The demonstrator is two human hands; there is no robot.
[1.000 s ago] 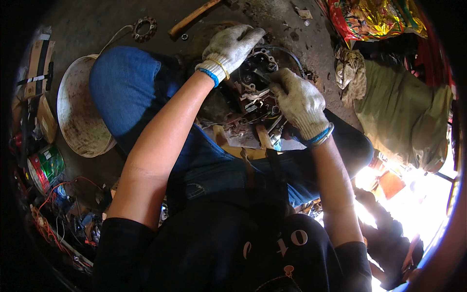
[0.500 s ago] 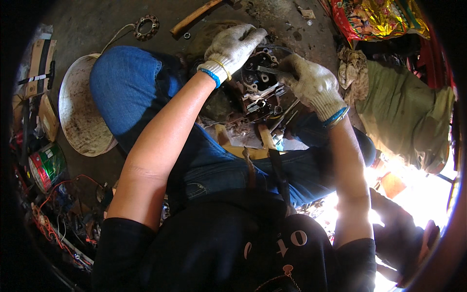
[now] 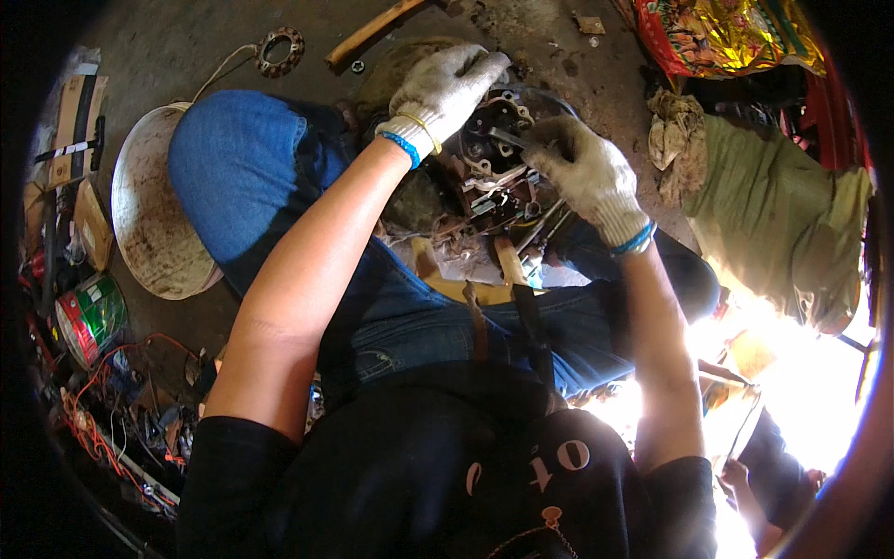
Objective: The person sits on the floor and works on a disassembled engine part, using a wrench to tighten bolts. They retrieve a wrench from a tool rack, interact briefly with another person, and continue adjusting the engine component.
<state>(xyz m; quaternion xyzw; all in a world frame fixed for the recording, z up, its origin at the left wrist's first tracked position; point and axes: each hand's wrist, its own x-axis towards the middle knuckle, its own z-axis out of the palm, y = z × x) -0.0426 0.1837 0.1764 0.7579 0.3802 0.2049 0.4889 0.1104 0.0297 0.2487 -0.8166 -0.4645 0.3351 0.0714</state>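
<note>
A greasy metal engine [image 3: 494,177] with its inner parts exposed sits on the floor between my legs. My right hand [image 3: 587,172], in a dirty white knit glove, grips a flat grey wrench [image 3: 508,138]. The wrench's tip lies over the dark opening in the engine's upper part, and the rest is hidden in the glove. My left hand [image 3: 447,88], gloved too, rests at the far left edge of the engine. Its fingers are bent together, and whatever they hold is hidden beneath them. A thin dark cable [image 3: 554,96] arcs over the far side of the engine.
A stained white basin [image 3: 149,205] stands left of my knee. Beyond it lie a ring-shaped coil part [image 3: 279,52], a nut [image 3: 358,67] and a wooden handle [image 3: 372,34]. Rags [image 3: 678,135] and green cloth [image 3: 764,205] lie right. Another person's hand [image 3: 736,475] shows lower right.
My right hand has moved slightly down and left with the wrench. The left hand stays in place. Another person's hand and arm have come into view at the lower right.
</note>
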